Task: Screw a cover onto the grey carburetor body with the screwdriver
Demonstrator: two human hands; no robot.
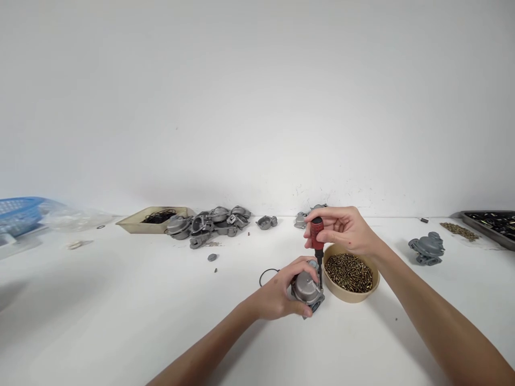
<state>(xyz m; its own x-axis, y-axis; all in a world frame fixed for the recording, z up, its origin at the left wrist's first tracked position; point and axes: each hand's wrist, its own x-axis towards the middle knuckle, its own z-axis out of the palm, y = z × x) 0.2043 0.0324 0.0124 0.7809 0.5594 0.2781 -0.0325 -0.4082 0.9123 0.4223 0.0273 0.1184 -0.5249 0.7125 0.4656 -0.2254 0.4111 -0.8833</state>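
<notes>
A white table (120, 321) carries a heap of grey castings (219, 221), well left of and beyond a tan bowl (349, 296). Just left of the bowl, a person's left hand (282, 294) curls fingers and thumb around a housing (308, 288). Over the bowl's left rim, the right hand (344, 230) pinches a near-upright red screwdriver (319, 254), tip at the housing's edge. Left of the bowl, past the housing, lies a black ring (267, 270); screws (348, 272) lie inside the bowl.

A workshop, shown by the screwdriver (317, 237), heaped screws (348, 272) and piled metal housings (220, 215).
</notes>
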